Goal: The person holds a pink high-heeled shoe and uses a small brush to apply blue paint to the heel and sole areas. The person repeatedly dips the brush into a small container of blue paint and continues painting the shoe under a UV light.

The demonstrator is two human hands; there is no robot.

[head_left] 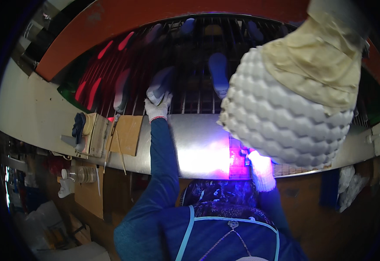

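Note:
My left hand (158, 108), in a white knitted glove, reaches forward to the rack of metal bars (191, 98). Its fingers close round the near end of a grey and white shoe sole (160, 85) lying there. Under violet-white light, my right hand (261, 169), also gloved, is at the front edge of the metal ledge (194, 139). Its fingers look drawn together beside a small dark bluish thing (245, 153), but glare hides what they hold. Another blue sole (218, 73) lies on the bars to the right of the left hand.
A large white bumpy padded cover (290, 108) hangs over the right side and hides part of the rack. Red-lit soles (93, 93) lie at the left. A brown board (126, 135), thin sticks and a tape roll (88, 124) are on the ledge. A plastic jar (85, 175) stands below.

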